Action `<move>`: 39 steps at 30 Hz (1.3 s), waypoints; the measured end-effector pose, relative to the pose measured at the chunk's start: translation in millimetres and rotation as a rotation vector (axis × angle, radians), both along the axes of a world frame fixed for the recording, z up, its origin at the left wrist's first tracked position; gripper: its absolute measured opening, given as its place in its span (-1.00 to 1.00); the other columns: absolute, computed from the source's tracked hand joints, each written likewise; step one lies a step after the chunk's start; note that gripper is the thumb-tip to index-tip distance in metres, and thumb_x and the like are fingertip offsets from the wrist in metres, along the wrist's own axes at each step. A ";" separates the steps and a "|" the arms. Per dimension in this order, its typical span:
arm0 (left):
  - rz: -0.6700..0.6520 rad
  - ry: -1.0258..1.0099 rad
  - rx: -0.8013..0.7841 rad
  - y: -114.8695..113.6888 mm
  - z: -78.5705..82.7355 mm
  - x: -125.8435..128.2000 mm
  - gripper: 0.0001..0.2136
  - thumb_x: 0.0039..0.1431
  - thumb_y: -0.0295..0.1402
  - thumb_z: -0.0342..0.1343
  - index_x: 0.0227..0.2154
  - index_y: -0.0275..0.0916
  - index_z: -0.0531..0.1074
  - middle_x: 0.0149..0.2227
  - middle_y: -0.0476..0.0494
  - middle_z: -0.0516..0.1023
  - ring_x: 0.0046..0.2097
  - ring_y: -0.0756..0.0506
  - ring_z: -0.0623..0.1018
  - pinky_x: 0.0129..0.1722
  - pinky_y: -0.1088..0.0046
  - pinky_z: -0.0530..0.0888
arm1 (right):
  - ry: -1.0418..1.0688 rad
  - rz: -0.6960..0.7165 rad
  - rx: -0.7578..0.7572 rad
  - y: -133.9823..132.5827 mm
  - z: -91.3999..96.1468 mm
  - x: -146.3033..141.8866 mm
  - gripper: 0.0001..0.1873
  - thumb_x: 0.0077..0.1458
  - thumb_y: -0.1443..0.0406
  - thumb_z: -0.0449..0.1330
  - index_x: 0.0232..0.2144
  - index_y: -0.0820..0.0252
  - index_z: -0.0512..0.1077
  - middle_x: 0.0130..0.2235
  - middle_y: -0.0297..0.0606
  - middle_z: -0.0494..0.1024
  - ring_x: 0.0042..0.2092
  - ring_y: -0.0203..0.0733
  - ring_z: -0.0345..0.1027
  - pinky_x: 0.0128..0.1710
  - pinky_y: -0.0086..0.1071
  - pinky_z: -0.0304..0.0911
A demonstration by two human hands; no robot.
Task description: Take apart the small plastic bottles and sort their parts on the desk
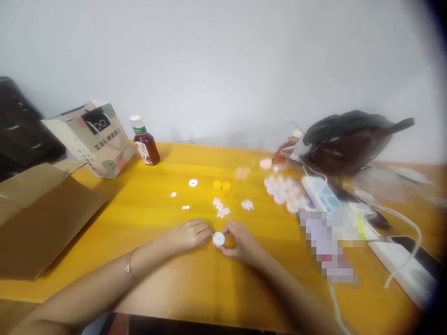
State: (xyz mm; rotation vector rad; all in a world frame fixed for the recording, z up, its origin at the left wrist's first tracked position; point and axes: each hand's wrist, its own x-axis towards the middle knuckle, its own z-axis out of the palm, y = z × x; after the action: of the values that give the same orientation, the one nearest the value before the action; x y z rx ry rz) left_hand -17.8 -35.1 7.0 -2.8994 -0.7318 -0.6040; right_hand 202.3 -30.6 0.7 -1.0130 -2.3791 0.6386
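Observation:
My right hand (242, 244) pinches a small round white disc (219, 239) between thumb and fingers, just above the table. Close by on its left, my left hand (193, 235) has its fingers curled together, the tips at the disc's edge; whatever they grip is too small to make out. Beyond the hands lie several white patterned cut-out pieces (220, 208) and a cluster of small white pieces (247, 205). Two yellow discs (221, 185) lie side by side farther back. A white ring (193, 183) and small white bits (186, 207) are off to the left.
On the left stand a cardboard box (45, 223), a paper bag (101, 139) and a dark red bottle (146, 145). To the right are several pale round containers (284, 190), a tilted bottle (288, 148), a dark bag (349, 142), a power strip (321, 193) and cables (415, 237).

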 end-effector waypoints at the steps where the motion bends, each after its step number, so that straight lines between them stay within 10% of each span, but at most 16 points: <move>1: 0.016 -0.025 -0.010 0.5 1.6 -4.7 -0.84 0.24 -0.43 -0.13 -0.33 -0.33 0.35 -0.43 -0.11 0.44 -0.38 -0.01 0.43 -0.34 0.47 0.42 | -0.004 0.000 -0.003 0.1 0.0 -0.1 -0.78 -0.15 0.33 0.23 -0.43 0.15 0.24 -0.40 -0.31 0.36 -0.31 -0.19 0.25 -0.34 -0.37 0.10; 14: 0.289 0.077 0.163 22.6 -14.1 -81.0 -0.83 0.24 -0.47 -0.13 -0.20 -0.30 0.34 -0.35 -0.16 0.47 -0.31 -0.05 0.49 -0.26 0.39 0.45 | -0.015 -0.010 -0.014 -0.8 5.7 -0.6 -0.78 -0.15 0.33 0.23 -0.44 0.15 0.23 -0.40 -0.31 0.36 -0.32 -0.21 0.24 -0.34 -0.38 0.09; 30: 0.332 -0.024 0.062 12.5 -4.9 -57.4 -0.83 0.24 -0.39 -0.11 -0.23 -0.28 0.37 -0.34 -0.14 0.48 -0.31 -0.04 0.47 -0.25 0.40 0.42 | -0.018 -0.006 0.000 0.1 4.9 -0.4 -0.77 -0.14 0.32 0.24 -0.44 0.15 0.22 -0.41 -0.32 0.35 -0.34 -0.22 0.24 -0.38 -0.39 0.08; 39: 0.091 -0.109 -0.202 -5.8 7.1 -1.5 -0.83 0.20 -0.37 -0.06 -0.23 -0.25 0.39 -0.30 -0.14 0.48 -0.26 -0.02 0.45 -0.24 0.45 0.36 | 0.005 0.004 0.006 0.5 2.4 -0.9 -0.79 -0.13 0.32 0.24 -0.43 0.16 0.25 -0.39 -0.29 0.37 -0.31 -0.20 0.26 -0.35 -0.38 0.11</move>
State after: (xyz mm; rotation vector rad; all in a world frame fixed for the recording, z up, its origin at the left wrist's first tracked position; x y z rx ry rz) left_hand -19.3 -40.9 14.1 -3.0123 -0.9867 -0.7219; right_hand 201.4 -30.1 3.1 -1.0030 -2.3775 0.6350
